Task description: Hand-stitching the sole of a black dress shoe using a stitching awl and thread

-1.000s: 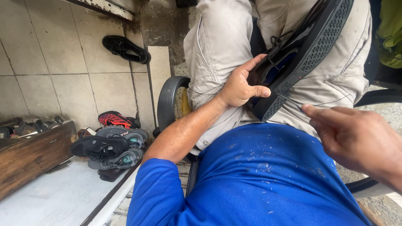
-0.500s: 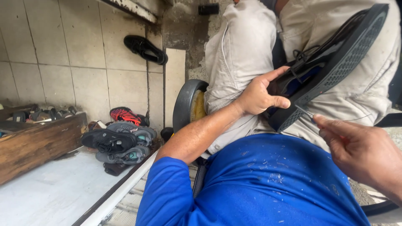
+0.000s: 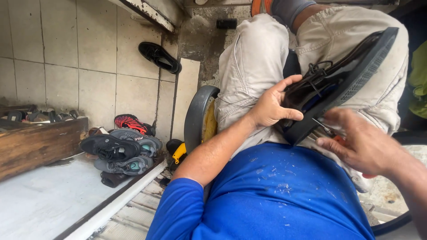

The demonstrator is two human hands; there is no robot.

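A: Where is the black shoe (image 3: 342, 84) right now?

B: It lies tilted across the person's lap, sole turned outward, laces toward the body. The left hand (image 3: 272, 106) is closed around the heel end, thumb along the lower edge, fingers wrapped over the upper.

A: And the right hand (image 3: 362, 144)?

B: It sits just below the shoe, at the sole's lower edge. Its fingers are pinched together on a thin metal tool (image 3: 321, 126) with an orange handle part peeking out beside the palm. The tip touches or nearly touches the seam between sole and upper; I cannot tell which.

A: What could go wrong from here?

B: In my judgement, the tip is the risk. The left thumb rests very near the point where the tool meets the shoe, so a slip off the hard sole edge could drive it into that thumb. The shoe is braced only by one hand and the beige trousers (image 3: 249, 66), so a hard push might twist it loose.

A: Anything else around the shoe?

B: To the shoe's left, a dark wheel (image 3: 198, 115) stands against the knee. Farther left of the shoe, a pile of sneakers (image 3: 120, 151) lies by the tiled wall (image 3: 58, 49), and another black shoe (image 3: 159, 56) hangs on it.
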